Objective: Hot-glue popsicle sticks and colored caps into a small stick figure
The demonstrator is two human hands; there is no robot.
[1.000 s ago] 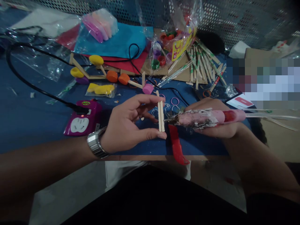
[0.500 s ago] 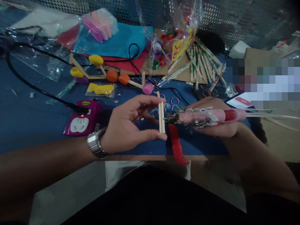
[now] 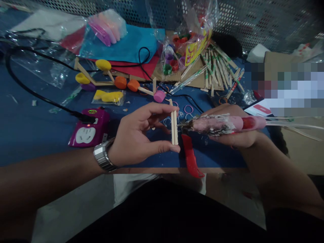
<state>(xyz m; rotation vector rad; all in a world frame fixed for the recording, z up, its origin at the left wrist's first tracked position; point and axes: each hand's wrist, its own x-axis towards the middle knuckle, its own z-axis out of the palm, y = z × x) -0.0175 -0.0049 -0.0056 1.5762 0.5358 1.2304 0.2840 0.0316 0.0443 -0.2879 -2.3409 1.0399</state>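
Observation:
My left hand (image 3: 141, 131) pinches a pair of short wooden sticks (image 3: 174, 126), thumb at the lower end and a fingertip near the upper end. The sticks lie side by side, nearly upright in view. My right hand (image 3: 227, 126) is wrapped round a pink glue gun (image 3: 217, 124) smeared with grey and brown residue. Its dark nozzle points left and meets, or nearly meets, the right side of the sticks. Clear glue sticks (image 3: 291, 124) stick out of the gun's rear. Below the nozzle hangs a red strip-like part (image 3: 190, 157), perhaps the gun's trigger or handle.
A purple socket adapter (image 3: 88, 128) with a black cable (image 3: 32, 92) stands at left. Behind lie joined sticks with coloured caps (image 3: 120, 82), a yellow packet (image 3: 108, 97), a bag of bottle caps (image 3: 177, 54) and a pile of wooden sticks (image 3: 219, 67). A pixelated patch covers the right.
Almost nothing has moved. The glue gun's nozzle and the sticks are in nearly the same place, with only a slight shift of the gun and view.

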